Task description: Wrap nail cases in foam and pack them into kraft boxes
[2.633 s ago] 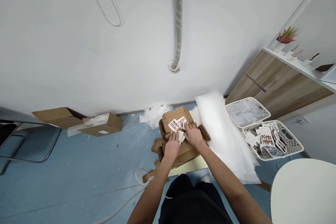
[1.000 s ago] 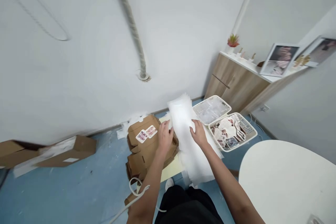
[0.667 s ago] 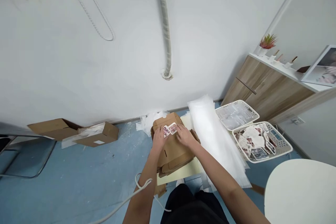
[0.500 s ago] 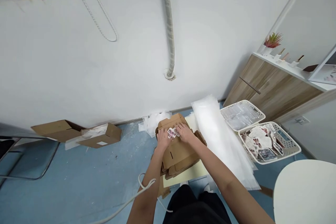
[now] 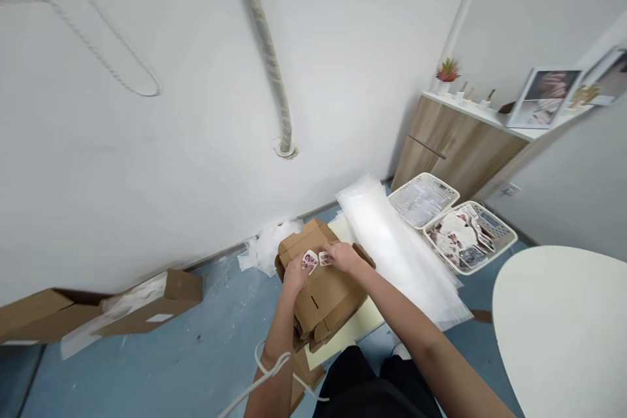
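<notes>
A stack of flat brown cardboard boxes (image 5: 321,297) lies on the blue floor in front of me. On top of it my left hand (image 5: 294,274) pinches a small white card with red patterns (image 5: 309,260). My right hand (image 5: 343,256) is closed on a second such card (image 5: 324,258) just beside it. Both hands rest over the top box, close together.
A pile of white translucent bags (image 5: 396,251) lies right of the boxes. Two white baskets (image 5: 490,225) stand beyond it, one with patterned cards, one with clear packets. A white round table (image 5: 563,326) is at lower right, a wooden cabinet (image 5: 455,150) behind. Open cartons (image 5: 147,307) lie left.
My hands left the bag pile and came back onto the top box, closing on the two patterned cards. My head turned, so the scene shifted in view.
</notes>
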{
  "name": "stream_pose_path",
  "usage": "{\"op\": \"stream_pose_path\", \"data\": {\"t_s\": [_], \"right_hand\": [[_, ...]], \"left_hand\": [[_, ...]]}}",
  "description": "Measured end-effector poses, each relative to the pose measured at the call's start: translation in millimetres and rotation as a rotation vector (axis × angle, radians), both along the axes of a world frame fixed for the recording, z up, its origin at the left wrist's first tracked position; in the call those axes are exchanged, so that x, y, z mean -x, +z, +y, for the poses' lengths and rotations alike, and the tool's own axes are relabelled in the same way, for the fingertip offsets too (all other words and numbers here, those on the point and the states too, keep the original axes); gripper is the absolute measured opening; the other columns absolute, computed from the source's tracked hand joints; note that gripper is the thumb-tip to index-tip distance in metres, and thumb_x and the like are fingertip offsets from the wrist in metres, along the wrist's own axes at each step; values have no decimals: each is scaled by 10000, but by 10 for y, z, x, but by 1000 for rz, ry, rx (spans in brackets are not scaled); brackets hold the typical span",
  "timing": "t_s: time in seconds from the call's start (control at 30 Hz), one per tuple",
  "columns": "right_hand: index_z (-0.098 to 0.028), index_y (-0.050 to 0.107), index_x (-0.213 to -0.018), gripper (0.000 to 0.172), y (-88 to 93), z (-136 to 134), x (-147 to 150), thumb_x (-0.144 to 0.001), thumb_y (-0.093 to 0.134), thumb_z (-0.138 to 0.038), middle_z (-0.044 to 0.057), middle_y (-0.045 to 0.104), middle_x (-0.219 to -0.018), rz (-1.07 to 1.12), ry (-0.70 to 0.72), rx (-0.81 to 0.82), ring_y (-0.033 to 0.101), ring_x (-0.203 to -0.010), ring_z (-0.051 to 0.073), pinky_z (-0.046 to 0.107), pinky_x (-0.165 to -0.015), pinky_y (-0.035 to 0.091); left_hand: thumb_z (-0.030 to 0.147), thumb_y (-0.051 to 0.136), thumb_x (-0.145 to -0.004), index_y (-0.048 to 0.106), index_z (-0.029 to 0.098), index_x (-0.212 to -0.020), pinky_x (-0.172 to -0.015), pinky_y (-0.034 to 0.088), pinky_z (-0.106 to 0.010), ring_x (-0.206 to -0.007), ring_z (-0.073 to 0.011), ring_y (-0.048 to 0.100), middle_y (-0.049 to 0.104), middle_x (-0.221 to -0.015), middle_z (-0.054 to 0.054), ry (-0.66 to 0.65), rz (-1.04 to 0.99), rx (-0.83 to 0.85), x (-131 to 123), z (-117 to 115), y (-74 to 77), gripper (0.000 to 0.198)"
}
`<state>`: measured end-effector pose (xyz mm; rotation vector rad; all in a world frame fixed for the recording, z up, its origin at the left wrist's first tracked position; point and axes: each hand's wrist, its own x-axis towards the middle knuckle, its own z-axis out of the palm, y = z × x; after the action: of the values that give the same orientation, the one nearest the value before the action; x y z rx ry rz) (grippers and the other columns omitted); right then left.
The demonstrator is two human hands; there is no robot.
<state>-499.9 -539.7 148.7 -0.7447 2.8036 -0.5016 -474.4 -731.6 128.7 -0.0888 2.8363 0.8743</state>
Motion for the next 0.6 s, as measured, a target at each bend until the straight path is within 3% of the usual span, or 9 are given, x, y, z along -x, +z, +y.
{"op": "stream_pose_path", "data": {"t_s": [0.07, 0.13, 0.2, 0.3, 0.4, 0.47, 0.53, 0.6], "right_hand": [[-226, 594, -949, 88, 6, 240, -97, -895, 578, -293, 34, 674, -878, -47, -143, 183, 616, -793, 176, 252, -671, 416], [-233, 601, -910, 135, 23, 600, -191, -886, 579, -364, -1, 673, -801, -30, -340, 418, 608, -721, 152, 233, -638, 411], [-223, 607, -909, 229, 46, 1076, -293, -872, 566, -446, -9, 675, -762, 27, -581, 654, 601, -665, 142, 224, -595, 420], [-194, 605, -944, 371, 72, 1903, -485, -833, 559, -545, 14, 687, -740, 100, -943, 913, 600, -572, 150, 233, -497, 434], [-177, 607, -977, 408, 59, 2663, -691, -810, 568, -548, 19, 680, -701, 138, -1199, 982, 586, -483, 152, 255, -460, 465], [-168, 615, -1033, 407, 24, 3062, -794, -821, 559, -511, 33, 688, -730, 140, -1279, 950, 608, -494, 159, 270, -487, 498], [-164, 612, -1120, 405, -29, 3384, -861, -828, 565, -441, 62, 712, -832, 97, -1295, 877, 656, -586, 173, 281, -556, 530], [-180, 582, -1228, 449, -92, 3660, -917, -811, 599, -345, 87, 718, -993, 26, -1263, 784, 685, -722, 182, 291, -665, 547]], "left_hand": [[284, 597, -804, 626, 192, -924, -817, 497, -368, -890, -255, 655, 701, -889, -64, 44, 41, -174, 30, 91, 61, 155], [395, 571, -834, 624, 198, -939, -765, 529, -351, -839, -231, 665, 703, -873, -51, 93, 76, -399, 69, 342, 142, 229], [480, 580, -826, 604, 200, -1010, -710, 557, -316, -839, -207, 673, 701, -945, -57, 86, 50, -660, 101, 786, 218, 336], [506, 629, -794, 565, 209, -1032, -657, 588, -306, -844, -190, 678, 674, -1042, -72, -42, -75, -955, 108, 1739, 269, 385], [442, 695, -752, 546, 205, -1003, -714, 607, -352, -886, -185, 673, 654, -1055, -69, -118, -144, -1099, 86, 2780, 230, 376], [394, 699, -751, 539, 195, -998, -769, 602, -390, -901, -188, 673, 650, -1036, -69, -137, -195, -1125, 79, 3389, 170, 355], [345, 681, -762, 532, 190, -1035, -828, 583, -419, -961, -207, 666, 639, -1088, -87, -149, -227, -1111, 79, 3873, 84, 348], [298, 667, -765, 507, 198, -1147, -906, 546, -438, -1078, -239, 633, 600, -1218, -117, -176, -223, -1062, 77, 4213, -31, 426]]}}
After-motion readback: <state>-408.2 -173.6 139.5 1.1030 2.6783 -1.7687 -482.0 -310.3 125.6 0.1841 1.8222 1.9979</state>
